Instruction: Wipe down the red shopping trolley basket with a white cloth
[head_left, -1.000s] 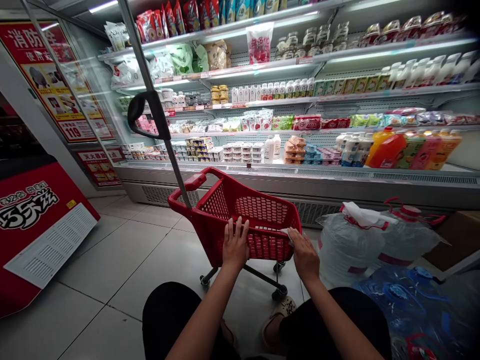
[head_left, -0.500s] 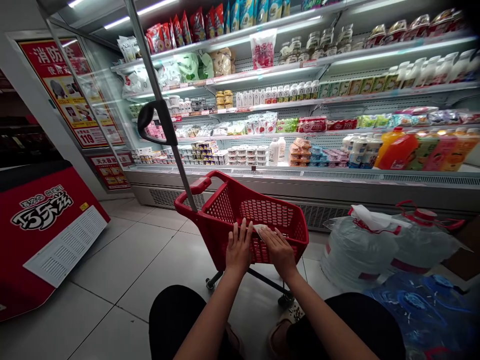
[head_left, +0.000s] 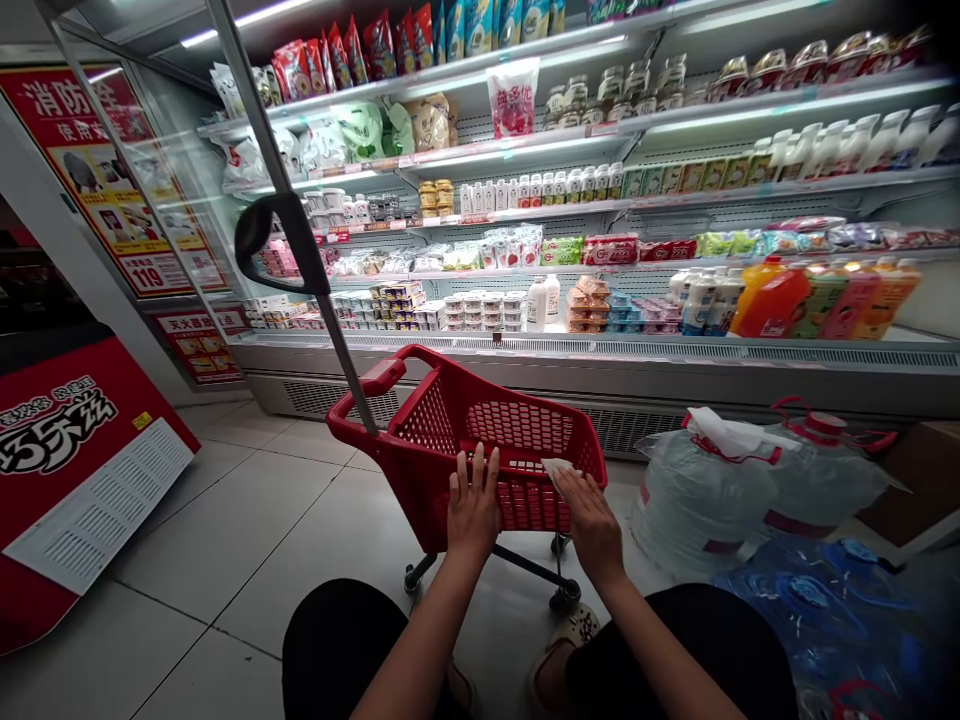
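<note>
"In front of the open-fronted dairy refrigerator [head_left: 750, 385], what are you seeing?"

"I'm looking down at a red shopping cart [head_left: 427, 470], which is standing on the tiled floor [head_left: 285, 520] before my knees."

"And the hands?"

"My left hand [head_left: 474, 510] is lying over the basket's near side, palm down, fingers spread. My right hand [head_left: 594, 520] is holding a white tissue [head_left: 556, 466] against the near rim, fingers close together over it; its thumb is hiding from my camera."

"Anything beside you?"

"Clear water jugs [head_left: 705, 495] with red handles are standing to the right, blue-capped jugs [head_left: 817, 610] nearer me. A black grip [head_left: 281, 245] on a grey pole is rising at the cart's left end."
</note>
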